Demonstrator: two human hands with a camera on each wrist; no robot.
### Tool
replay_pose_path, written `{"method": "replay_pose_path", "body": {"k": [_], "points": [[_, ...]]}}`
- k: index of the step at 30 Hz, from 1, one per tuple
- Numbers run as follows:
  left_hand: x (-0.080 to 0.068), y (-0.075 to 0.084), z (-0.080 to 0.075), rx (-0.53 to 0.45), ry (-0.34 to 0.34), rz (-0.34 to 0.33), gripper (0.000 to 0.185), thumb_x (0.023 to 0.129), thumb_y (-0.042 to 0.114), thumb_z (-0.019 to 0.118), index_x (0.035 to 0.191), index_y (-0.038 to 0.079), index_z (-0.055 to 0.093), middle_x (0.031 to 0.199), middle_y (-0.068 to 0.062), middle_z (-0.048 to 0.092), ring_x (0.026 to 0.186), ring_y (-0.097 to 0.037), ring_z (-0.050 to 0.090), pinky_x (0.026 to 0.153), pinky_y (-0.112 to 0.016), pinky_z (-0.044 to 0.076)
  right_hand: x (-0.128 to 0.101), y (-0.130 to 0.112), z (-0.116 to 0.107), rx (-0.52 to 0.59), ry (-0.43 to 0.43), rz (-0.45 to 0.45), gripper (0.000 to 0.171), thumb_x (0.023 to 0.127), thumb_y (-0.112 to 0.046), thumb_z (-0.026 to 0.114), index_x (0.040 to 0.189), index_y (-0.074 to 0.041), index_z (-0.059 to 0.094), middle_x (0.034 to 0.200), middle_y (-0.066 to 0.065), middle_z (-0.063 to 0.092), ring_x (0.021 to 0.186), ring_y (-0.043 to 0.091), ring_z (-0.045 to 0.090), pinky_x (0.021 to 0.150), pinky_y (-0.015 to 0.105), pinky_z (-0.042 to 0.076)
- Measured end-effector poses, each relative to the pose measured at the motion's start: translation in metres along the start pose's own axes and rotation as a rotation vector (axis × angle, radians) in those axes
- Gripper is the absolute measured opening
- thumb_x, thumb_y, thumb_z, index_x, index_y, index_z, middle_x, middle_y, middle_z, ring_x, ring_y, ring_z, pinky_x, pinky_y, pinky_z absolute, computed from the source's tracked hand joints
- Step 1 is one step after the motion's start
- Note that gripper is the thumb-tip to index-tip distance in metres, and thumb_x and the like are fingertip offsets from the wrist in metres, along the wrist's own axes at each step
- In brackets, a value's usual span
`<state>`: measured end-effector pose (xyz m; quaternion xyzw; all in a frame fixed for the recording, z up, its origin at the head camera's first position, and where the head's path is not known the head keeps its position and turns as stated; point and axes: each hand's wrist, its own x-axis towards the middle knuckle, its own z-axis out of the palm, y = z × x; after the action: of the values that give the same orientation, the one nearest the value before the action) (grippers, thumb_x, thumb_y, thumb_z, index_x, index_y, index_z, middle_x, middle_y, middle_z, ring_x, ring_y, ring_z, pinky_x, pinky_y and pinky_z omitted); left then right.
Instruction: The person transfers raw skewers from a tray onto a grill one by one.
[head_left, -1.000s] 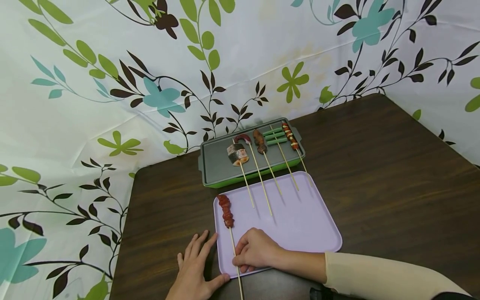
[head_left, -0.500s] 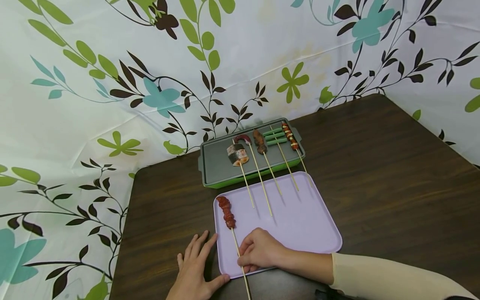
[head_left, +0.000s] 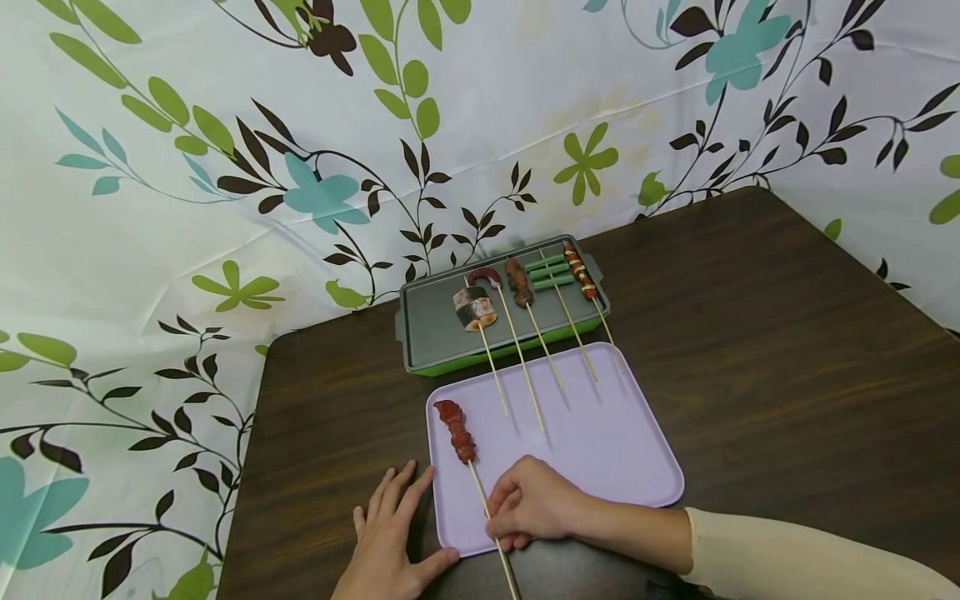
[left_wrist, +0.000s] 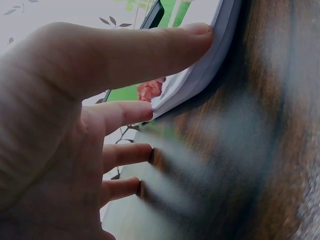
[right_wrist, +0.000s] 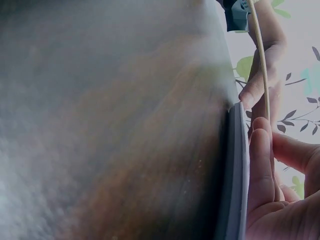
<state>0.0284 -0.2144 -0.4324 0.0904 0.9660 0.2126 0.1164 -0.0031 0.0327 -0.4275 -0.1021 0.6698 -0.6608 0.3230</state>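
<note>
My right hand (head_left: 536,504) pinches the stick of a red meat skewer (head_left: 457,431) between thumb and fingers. The red meat lies over the left side of a lilac tray (head_left: 607,450), and the stick's lower end reaches past the tray's near edge. In the right wrist view the bamboo stick (right_wrist: 261,60) rises from between the fingertips. My left hand (head_left: 390,542) is spread at the tray's near left corner, its thumb touching the rim. From the left wrist view, the thumb (left_wrist: 150,52) lies along the tray edge (left_wrist: 220,60) and the other fingers reach toward the table.
Behind the tray stands a green grill with a grey plate (head_left: 435,333). Several skewers lie across it, including a black-banded piece (head_left: 475,308), a brown meat skewer (head_left: 519,283) and green stalks (head_left: 551,273); their sticks extend over the tray. A patterned cloth (head_left: 480,125) hangs behind the wooden table (head_left: 765,333).
My right hand has shifted right, carrying the stick's lower end with it, so the skewer slants more. The red meat has slid slightly nearer and right. My left hand has stayed put.
</note>
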Motion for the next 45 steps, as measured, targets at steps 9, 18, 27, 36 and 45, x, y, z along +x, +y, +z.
{"method": "replay_pose_path", "body": {"k": [9, 18, 27, 36, 45], "points": [[-0.001, 0.000, -0.001, -0.007, 0.013, 0.012, 0.099, 0.067, 0.067, 0.077, 0.151, 0.033, 0.038, 0.157, -0.009, 0.030, 0.143, -0.041, 0.018, 0.090, -0.086, 0.011, -0.006, -0.008, 0.001, 0.011, -0.036, -0.044, 0.012, 0.077, 0.004, 0.077, 0.074, -0.003, 0.067, 0.059, 0.008, 0.066, 0.049, 0.010, 0.062, 0.046, 0.021, 0.050], [-0.002, 0.001, -0.002, 0.013, 0.049, 0.053, 0.097, 0.069, 0.068, 0.076, 0.151, 0.033, 0.037, 0.155, -0.010, 0.032, 0.141, -0.043, 0.022, 0.086, -0.087, 0.015, -0.003, -0.035, -0.004, 0.006, -0.058, -0.105, 0.010, 0.079, 0.003, 0.076, 0.076, -0.001, 0.068, 0.063, 0.010, 0.068, 0.054, 0.012, 0.065, 0.049, 0.025, 0.054], [0.000, 0.002, -0.004, -0.001, 0.016, 0.045, 0.097, 0.071, 0.070, 0.073, 0.152, 0.033, 0.035, 0.156, -0.009, 0.030, 0.142, -0.044, 0.020, 0.087, -0.087, 0.015, 0.014, -0.068, -0.021, -0.031, -0.022, -0.130, 0.008, 0.081, 0.000, 0.076, 0.082, 0.003, 0.069, 0.068, 0.011, 0.070, 0.060, 0.019, 0.069, 0.055, 0.032, 0.057], [0.000, 0.001, -0.004, -0.002, 0.008, 0.031, 0.098, 0.070, 0.071, 0.073, 0.152, 0.034, 0.035, 0.156, -0.009, 0.030, 0.142, -0.044, 0.019, 0.088, -0.087, 0.013, 0.044, -0.085, -0.040, -0.079, 0.067, -0.078, 0.011, 0.083, -0.002, 0.075, 0.087, 0.005, 0.069, 0.071, 0.012, 0.071, 0.062, 0.021, 0.071, 0.057, 0.033, 0.058], [0.000, 0.003, -0.004, -0.006, -0.001, 0.022, 0.098, 0.069, 0.070, 0.074, 0.152, 0.033, 0.035, 0.156, -0.009, 0.030, 0.142, -0.044, 0.019, 0.088, -0.087, 0.012, 0.066, -0.094, -0.048, -0.084, 0.123, -0.015, 0.010, 0.084, -0.003, 0.075, 0.089, 0.004, 0.070, 0.072, 0.013, 0.071, 0.062, 0.021, 0.071, 0.059, 0.033, 0.058]]}}
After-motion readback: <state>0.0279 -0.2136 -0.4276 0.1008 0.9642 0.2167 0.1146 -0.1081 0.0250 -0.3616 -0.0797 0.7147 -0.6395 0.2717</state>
